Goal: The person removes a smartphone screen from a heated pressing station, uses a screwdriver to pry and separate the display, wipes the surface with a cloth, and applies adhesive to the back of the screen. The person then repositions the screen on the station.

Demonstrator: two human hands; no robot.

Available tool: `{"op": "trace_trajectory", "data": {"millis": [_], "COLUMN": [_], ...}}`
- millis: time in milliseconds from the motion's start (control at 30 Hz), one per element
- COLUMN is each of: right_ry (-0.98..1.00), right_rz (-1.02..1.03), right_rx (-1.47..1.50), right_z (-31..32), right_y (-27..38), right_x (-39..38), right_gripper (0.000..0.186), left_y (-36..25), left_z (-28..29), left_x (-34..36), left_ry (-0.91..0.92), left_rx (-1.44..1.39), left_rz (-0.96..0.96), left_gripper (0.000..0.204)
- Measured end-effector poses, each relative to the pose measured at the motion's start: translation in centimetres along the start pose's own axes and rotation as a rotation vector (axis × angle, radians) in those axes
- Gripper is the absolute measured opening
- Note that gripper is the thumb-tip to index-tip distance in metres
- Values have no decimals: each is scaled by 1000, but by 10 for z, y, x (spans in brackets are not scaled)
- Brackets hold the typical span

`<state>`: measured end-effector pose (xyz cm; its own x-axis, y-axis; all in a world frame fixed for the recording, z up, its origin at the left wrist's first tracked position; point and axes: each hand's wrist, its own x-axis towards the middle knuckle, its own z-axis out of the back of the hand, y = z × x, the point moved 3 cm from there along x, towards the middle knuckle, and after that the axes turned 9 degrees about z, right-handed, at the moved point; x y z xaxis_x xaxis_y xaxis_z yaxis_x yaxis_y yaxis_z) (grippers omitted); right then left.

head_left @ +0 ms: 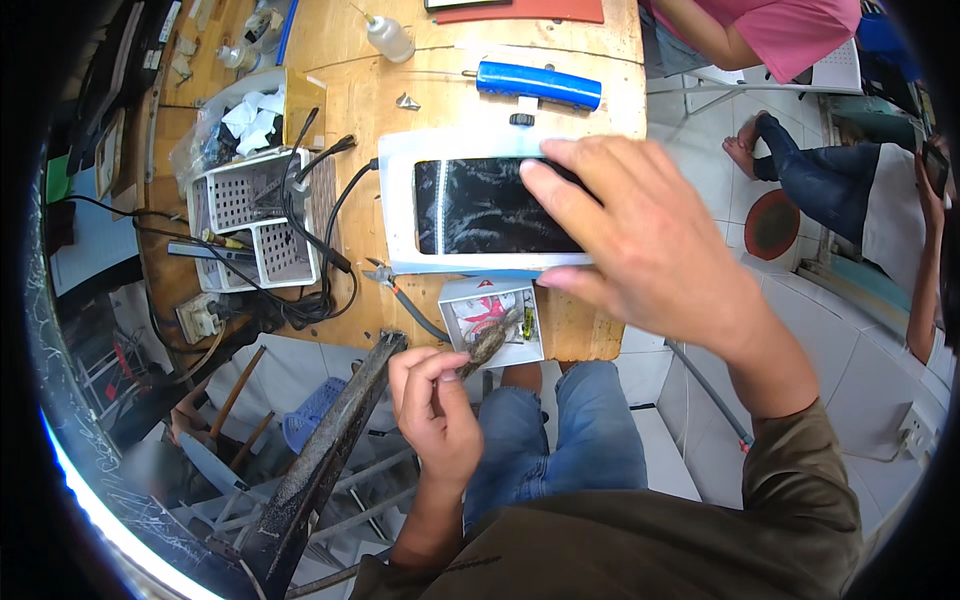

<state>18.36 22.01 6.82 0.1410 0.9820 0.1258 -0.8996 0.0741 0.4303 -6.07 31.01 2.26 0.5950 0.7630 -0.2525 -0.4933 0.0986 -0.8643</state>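
Note:
My right hand (620, 225) spans the right part of a white corded device (398, 200), thumb at its near edge, fingers at the far edge and on the black screen panel (465, 205) lying on top. My left hand (435, 410), below it, pinches a grimy, elongated tool (486, 343) over a small white box (450, 300) with scraps inside. Pliers (410, 305) lie left of that box. Beyond the device are a blue cylinder (538, 86) and a small black knob (522, 119).
White baskets (278, 250) with tools, a scrap bag (250, 115), black cables and a small bottle (390, 38) occupy the wooden table (350, 90). A dark metal bar (330, 450) runs at the lower left. A person in pink (790, 30) and another person (820, 200) are at the right.

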Motion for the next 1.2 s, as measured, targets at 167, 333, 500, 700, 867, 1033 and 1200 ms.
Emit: {"op": "trace_trajectory", "data": {"millis": [167,333,500,700,867,1033,1200], "right_ry": [-53,-85,-195,-204,-326,-343,-368], "right_rz": [-16,-5,-41,-426,-397,-383,-334], "right_rx": [-135,-252,269,2070,2352,2351,2436], "right_z": [-9,-5,14,-27,-60,-60,-56], "right_y": [11,22,7,19,46,54,56], "right_x": [-6,-4,-21,-32,-38,-46,-46], "right_gripper": [74,67,70,80,78,76,74], "left_y": [-5,-9,-18,-50,-73,-72,-70], "left_z": [-1,-5,-6,-18,-24,-28,-31], "left_x": [3,10,21,53,69,66,62], "left_ry": [-23,-43,-78,73,136,180,184], "left_rx": [-87,-100,-256,-772,-661,-752,-792], "left_rz": [66,40,124,203,140,316,337], "left_gripper": [12,9,10,19,9,8,9]}}
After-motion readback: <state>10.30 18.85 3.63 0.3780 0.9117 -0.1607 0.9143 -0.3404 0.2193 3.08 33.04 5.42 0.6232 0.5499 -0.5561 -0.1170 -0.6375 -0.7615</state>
